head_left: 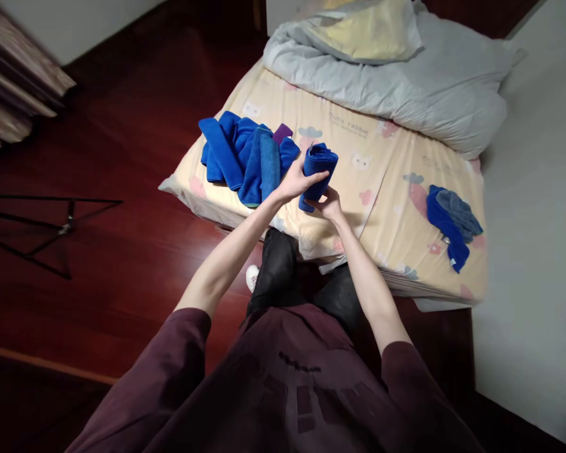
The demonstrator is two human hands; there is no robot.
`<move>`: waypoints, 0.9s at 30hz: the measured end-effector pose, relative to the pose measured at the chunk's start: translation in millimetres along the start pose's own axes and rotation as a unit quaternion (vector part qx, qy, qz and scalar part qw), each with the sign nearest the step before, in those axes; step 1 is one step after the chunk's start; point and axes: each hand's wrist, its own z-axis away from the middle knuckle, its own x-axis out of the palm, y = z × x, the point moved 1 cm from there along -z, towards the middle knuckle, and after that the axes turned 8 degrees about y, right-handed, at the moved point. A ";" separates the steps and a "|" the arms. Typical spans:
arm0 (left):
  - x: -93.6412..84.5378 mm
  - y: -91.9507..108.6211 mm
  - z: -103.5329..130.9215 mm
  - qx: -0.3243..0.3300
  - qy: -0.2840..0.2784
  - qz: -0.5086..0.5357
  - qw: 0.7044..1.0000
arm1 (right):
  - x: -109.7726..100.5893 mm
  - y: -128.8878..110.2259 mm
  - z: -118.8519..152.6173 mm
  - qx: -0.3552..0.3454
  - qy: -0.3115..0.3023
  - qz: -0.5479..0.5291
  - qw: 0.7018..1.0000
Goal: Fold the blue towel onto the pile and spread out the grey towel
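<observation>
The person's left hand (296, 182) and right hand (329, 205) are holding a folded blue cloth (317, 165), a blue heap (243, 154) is lying nearby on the bed (382, 195)

Matt cloth bundle (317, 162), glossy wooden floor (141, 151)

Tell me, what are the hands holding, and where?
A folded blue cloth: the left hand holds its left side, the right hand its lower right part.

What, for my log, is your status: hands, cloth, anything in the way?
Left hand and right hand both gripping blue cloth bundle. Bundle compact, folded or rolled. Loose blue cloths on bed near left hand; nothing visibly blocking either.
</observation>
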 end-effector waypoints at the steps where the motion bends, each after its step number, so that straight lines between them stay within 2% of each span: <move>1: -5.7 2.2 -1.8 0.004 -0.004 -0.015 1.000 | 9.7 -5.2 -2.6 0.001 0.004 -0.026 1.000; 5: -25.2 0.5 -3.5 -0.003 0.004 -0.045 0.999 | 34.0 -21.0 -7.4 0.007 -0.001 -0.088 0.996; 11: -40.2 -14.9 3.2 -0.018 0.012 -0.077 0.997 | 47.9 -22.4 -6.3 0.039 -0.016 -0.108 0.993; 14: -44.2 -21.0 7.6 -0.033 0.004 -0.089 0.995 | 52.8 -18.0 -3.8 0.059 -0.017 -0.119 0.991; 18: -47.8 -26.1 9.4 -0.043 0.002 -0.105 0.994 | 55.4 -15.1 -1.1 0.047 -0.028 -0.137 0.989; 21: -48.3 -27.0 8.6 -0.054 0.008 -0.110 0.992 | 55.3 -15.7 -1.6 0.033 -0.035 -0.154 0.987; 27: -45.6 -25.0 8.0 -0.058 0.009 -0.111 0.992 | 55.3 -16.1 -3.9 0.051 -0.030 -0.151 0.987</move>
